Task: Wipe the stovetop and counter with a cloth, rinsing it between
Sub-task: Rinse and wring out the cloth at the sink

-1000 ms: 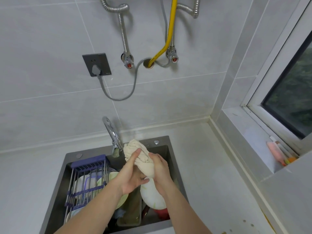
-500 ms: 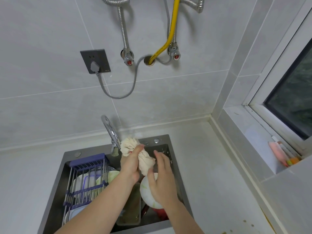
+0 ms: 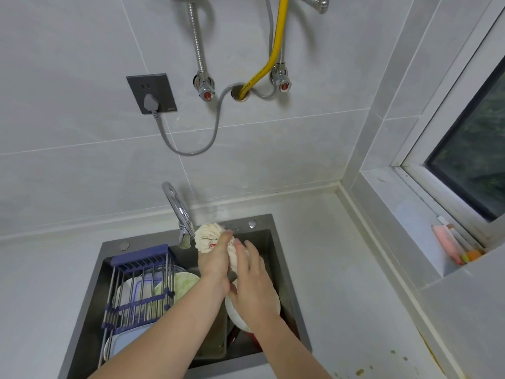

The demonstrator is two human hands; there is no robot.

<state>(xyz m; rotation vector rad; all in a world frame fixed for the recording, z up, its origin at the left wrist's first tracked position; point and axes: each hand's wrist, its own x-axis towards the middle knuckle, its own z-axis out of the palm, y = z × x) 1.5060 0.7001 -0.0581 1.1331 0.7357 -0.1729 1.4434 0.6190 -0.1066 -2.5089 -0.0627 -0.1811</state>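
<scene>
Over the dark sink (image 3: 153, 239), my left hand (image 3: 214, 265) grips a wrung, twisted cream cloth (image 3: 209, 235). Its bunched top bulges above my fingers, right beside the spout of the chrome faucet (image 3: 179, 212). My right hand (image 3: 252, 280) lies against the cloth's lower tail with its fingers nearly straight, and it covers most of that end. No water stream is visible. The grey counter (image 3: 341, 283) extends to the right of the sink. No stovetop is in view.
The sink holds a blue dish rack (image 3: 142, 285) with plates on the left, a green plate (image 3: 183, 283) and a white bowl (image 3: 237, 315) under my right wrist. Brown stains (image 3: 360, 372) mark the counter's near right. Coloured items (image 3: 451, 244) lie on the window ledge.
From a two-handed twisting grip, my right hand let go and opened, then came back against the cloth's tail. My left hand kept its hold and shifted slightly toward the faucet.
</scene>
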